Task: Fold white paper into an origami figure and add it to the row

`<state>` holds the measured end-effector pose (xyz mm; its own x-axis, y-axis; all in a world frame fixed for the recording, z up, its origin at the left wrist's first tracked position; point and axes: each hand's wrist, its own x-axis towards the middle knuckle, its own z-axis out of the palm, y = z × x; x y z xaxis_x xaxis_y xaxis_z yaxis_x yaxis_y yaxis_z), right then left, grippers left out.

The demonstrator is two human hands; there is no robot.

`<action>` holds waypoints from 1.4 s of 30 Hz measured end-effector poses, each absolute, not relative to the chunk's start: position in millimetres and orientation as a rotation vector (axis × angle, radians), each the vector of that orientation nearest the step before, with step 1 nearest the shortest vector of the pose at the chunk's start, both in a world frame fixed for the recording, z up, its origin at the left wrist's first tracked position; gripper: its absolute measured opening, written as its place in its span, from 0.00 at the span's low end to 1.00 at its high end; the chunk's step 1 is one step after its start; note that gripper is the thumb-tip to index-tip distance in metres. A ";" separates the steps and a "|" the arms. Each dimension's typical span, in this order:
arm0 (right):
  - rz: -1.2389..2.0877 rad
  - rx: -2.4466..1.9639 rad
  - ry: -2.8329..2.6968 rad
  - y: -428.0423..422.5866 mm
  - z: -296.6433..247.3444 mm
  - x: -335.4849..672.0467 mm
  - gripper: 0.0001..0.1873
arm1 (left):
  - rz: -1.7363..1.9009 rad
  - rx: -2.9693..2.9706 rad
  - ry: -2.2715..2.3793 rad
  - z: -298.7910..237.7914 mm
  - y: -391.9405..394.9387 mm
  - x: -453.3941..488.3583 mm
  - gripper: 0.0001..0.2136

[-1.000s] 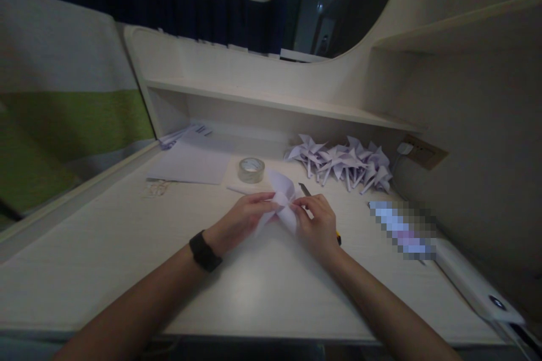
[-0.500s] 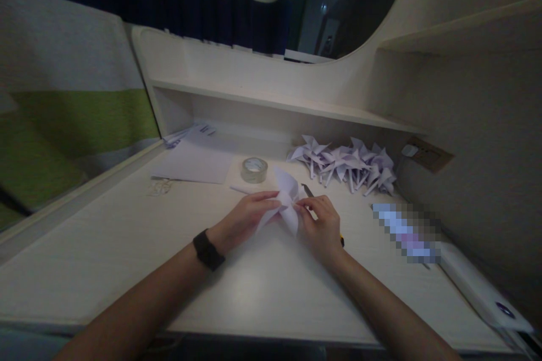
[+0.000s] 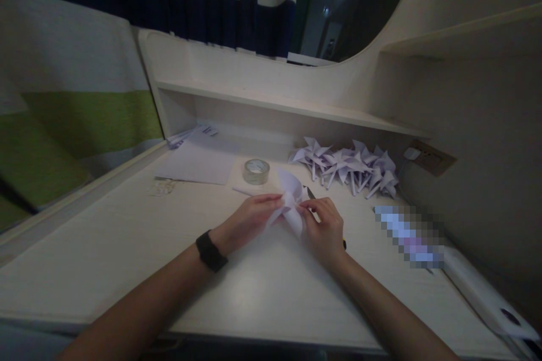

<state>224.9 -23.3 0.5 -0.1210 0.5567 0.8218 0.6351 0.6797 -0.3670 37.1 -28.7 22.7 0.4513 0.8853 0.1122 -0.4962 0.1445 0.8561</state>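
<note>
A white paper pinwheel is held between both hands above the middle of the desk. My left hand, with a dark band at the wrist, grips its left side, thumb and fingers closed on the paper. At the pinwheel's right side, my right hand pinches the paper near the centre with thumb and forefinger. Partly hidden behind my right hand lies a utility knife, its blade end and a bit of yellow showing. A roll of clear tape rests just behind the pinwheel.
Several finished paper pinwheels are heaped at the back right. Sheets of white paper lie at the back left, with small scraps in front. A long white object and a blurred-out item sit along the right wall, under a socket.
The view has shifted slightly. Both hands stay on the pinwheel, whose paper blades have turned or bent a little between the fingers.
</note>
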 end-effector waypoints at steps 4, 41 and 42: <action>-0.088 -0.951 -1.781 -22.6 -0.3 225.3 0.05 | 1.044 0.993 0.474 17.9 -24.7 37.4 0.13; -0.154 -0.726 -1.774 -34.7 -4.6 216.7 0.05 | 1.017 1.637 0.858 2.9 -30.1 45.9 0.08; -0.153 -0.721 -1.779 -34.7 -5.3 216.3 0.06 | 1.032 1.641 0.829 3.5 -30.8 46.9 0.07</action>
<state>216.3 -34.7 -5.3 -0.1583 0.3917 0.9063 0.5405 0.8026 -0.2525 46.9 -30.8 3.5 0.4041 0.8831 0.2384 0.0419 -0.2783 0.9596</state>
